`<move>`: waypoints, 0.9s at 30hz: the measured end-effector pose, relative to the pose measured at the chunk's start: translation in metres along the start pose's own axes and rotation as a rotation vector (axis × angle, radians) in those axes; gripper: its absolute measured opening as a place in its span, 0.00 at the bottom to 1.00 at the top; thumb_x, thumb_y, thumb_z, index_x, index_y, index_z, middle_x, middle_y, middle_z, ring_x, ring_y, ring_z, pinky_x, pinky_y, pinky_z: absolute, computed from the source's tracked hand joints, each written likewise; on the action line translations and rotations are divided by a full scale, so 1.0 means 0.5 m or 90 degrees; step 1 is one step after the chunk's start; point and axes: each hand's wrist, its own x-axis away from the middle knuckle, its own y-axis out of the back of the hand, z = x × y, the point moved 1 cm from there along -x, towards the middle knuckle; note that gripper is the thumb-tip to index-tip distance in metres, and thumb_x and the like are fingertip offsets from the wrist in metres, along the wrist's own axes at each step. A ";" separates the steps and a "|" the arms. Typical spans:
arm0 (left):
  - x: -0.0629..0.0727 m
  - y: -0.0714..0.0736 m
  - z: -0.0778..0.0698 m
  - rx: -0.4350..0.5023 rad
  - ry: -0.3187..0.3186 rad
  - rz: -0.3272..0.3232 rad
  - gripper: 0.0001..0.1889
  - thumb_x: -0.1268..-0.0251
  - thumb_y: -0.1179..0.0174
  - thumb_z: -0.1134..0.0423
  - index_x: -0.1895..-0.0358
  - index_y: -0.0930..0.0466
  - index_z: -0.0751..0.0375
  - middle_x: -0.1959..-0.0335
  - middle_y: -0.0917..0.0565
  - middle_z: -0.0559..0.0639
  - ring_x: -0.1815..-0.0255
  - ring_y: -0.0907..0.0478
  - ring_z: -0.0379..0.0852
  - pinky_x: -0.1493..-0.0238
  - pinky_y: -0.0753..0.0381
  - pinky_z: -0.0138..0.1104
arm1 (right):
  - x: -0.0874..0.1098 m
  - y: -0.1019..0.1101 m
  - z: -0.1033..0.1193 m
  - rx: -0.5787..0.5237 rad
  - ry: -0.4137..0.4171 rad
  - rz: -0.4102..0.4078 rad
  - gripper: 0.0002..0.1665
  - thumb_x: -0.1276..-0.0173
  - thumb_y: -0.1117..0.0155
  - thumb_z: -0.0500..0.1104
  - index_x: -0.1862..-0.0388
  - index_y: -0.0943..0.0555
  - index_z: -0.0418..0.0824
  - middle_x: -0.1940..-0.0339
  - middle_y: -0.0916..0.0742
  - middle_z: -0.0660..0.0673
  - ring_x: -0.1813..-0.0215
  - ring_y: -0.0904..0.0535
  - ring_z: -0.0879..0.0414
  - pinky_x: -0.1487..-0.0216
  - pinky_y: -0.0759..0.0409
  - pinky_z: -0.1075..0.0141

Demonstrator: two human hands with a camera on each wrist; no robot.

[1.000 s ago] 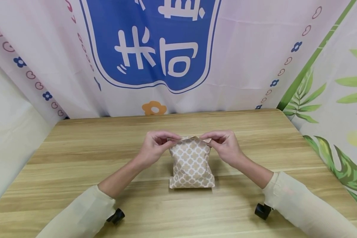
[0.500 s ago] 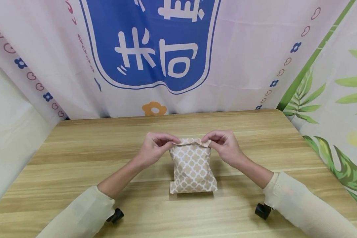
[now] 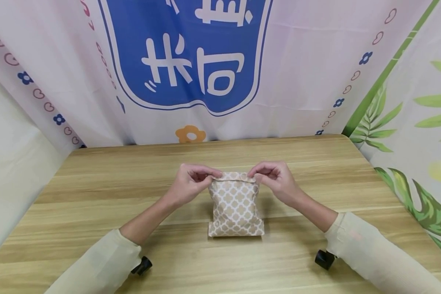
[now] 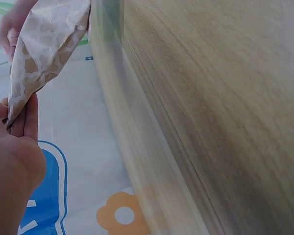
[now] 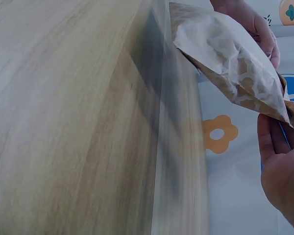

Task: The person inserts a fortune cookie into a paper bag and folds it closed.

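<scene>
A tan paper bag (image 3: 236,204) with a white lattice pattern stands bulging at the middle of the table, its top edge folded over toward the person. At the left end of that fold, my left hand (image 3: 189,183) pinches the paper between thumb and fingers. My right hand (image 3: 279,181) pinches the opposite end the same way. The left wrist view shows the side of the paper bag (image 4: 46,44) rising from the left hand (image 4: 14,152). In the right wrist view the paper bag (image 5: 230,58) slants down to the right hand (image 5: 284,171). Whatever fills the bag is hidden.
The wood-grain table (image 3: 114,196) spreads around the bag. Behind it hangs a white curtain (image 3: 297,81) with a blue emblem, and a leaf-patterned cloth (image 3: 426,122) hangs at the right. Black wrist devices (image 3: 325,260) show beneath the sleeves.
The top flap has been folded over toward the person and now lies flatter and straighter. The bag's bottom swung toward the person, then slightly back. Both hands stay at the top corners.
</scene>
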 end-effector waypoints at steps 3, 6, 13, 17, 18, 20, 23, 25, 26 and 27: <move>0.001 0.001 -0.001 0.000 -0.007 0.002 0.13 0.38 0.46 0.84 0.60 0.11 0.77 0.60 0.10 0.66 0.85 0.40 0.34 0.84 0.41 0.24 | -0.001 -0.001 0.004 0.019 -0.006 -0.003 0.05 0.32 0.38 0.23 0.61 0.16 0.22 0.62 0.10 0.37 0.67 0.15 0.62 0.65 0.14 0.71; 0.002 0.000 -0.002 0.003 -0.020 0.004 0.13 0.39 0.47 0.84 0.61 0.12 0.77 0.60 0.10 0.67 0.86 0.41 0.33 0.85 0.41 0.24 | -0.001 0.000 0.007 0.033 -0.008 -0.004 0.06 0.34 0.37 0.22 0.59 0.16 0.21 0.62 0.11 0.30 0.65 0.14 0.62 0.64 0.14 0.71; 0.004 0.001 -0.005 -0.007 -0.053 0.007 0.14 0.40 0.47 0.85 0.61 0.11 0.77 0.59 0.10 0.67 0.88 0.44 0.33 0.87 0.43 0.25 | -0.001 0.001 0.009 0.090 -0.012 -0.004 0.07 0.31 0.37 0.24 0.55 0.18 0.22 0.64 0.11 0.30 0.64 0.12 0.63 0.65 0.13 0.68; 0.005 0.005 -0.005 -0.010 -0.062 0.000 0.14 0.40 0.47 0.85 0.61 0.12 0.77 0.59 0.11 0.68 0.87 0.44 0.33 0.87 0.44 0.24 | 0.000 -0.001 0.012 0.133 -0.003 -0.006 0.05 0.28 0.37 0.26 0.58 0.16 0.24 0.67 0.11 0.35 0.70 0.13 0.57 0.68 0.11 0.61; 0.005 0.005 -0.005 -0.010 -0.061 0.001 0.14 0.41 0.47 0.86 0.61 0.12 0.77 0.59 0.11 0.68 0.87 0.44 0.33 0.87 0.44 0.24 | 0.000 -0.002 0.013 0.137 -0.003 -0.008 0.05 0.28 0.37 0.26 0.58 0.15 0.24 0.67 0.11 0.35 0.71 0.13 0.55 0.68 0.11 0.60; 0.005 0.006 -0.004 -0.009 -0.061 0.002 0.14 0.41 0.47 0.86 0.61 0.12 0.77 0.59 0.11 0.68 0.88 0.43 0.33 0.87 0.43 0.24 | 0.001 -0.002 0.013 0.148 -0.002 -0.015 0.04 0.28 0.37 0.26 0.59 0.15 0.25 0.68 0.10 0.35 0.73 0.14 0.52 0.69 0.11 0.59; 0.006 0.005 -0.004 -0.009 -0.059 0.003 0.14 0.41 0.47 0.86 0.61 0.12 0.77 0.58 0.11 0.68 0.87 0.43 0.33 0.87 0.42 0.24 | 0.001 -0.002 0.013 0.156 -0.001 -0.021 0.04 0.28 0.36 0.26 0.59 0.15 0.25 0.68 0.10 0.35 0.74 0.14 0.50 0.70 0.11 0.59; 0.006 0.004 -0.003 -0.008 -0.058 0.004 0.14 0.41 0.47 0.86 0.61 0.12 0.78 0.58 0.11 0.69 0.87 0.41 0.32 0.86 0.41 0.23 | 0.002 -0.003 0.014 0.156 0.000 -0.022 0.04 0.28 0.36 0.26 0.60 0.15 0.25 0.68 0.10 0.36 0.74 0.14 0.49 0.70 0.11 0.59; 0.007 0.004 -0.003 -0.009 -0.057 0.004 0.14 0.41 0.47 0.86 0.61 0.12 0.78 0.58 0.11 0.69 0.86 0.39 0.32 0.86 0.40 0.23 | 0.002 -0.003 0.014 0.156 0.001 -0.023 0.04 0.28 0.36 0.26 0.60 0.15 0.26 0.68 0.10 0.36 0.74 0.14 0.49 0.70 0.11 0.59; 0.008 0.003 -0.002 -0.009 -0.055 0.006 0.14 0.42 0.47 0.86 0.61 0.13 0.78 0.58 0.11 0.69 0.85 0.37 0.33 0.85 0.38 0.23 | 0.002 -0.004 0.014 0.155 0.003 -0.025 0.04 0.29 0.36 0.26 0.60 0.15 0.26 0.68 0.10 0.36 0.74 0.14 0.48 0.70 0.11 0.59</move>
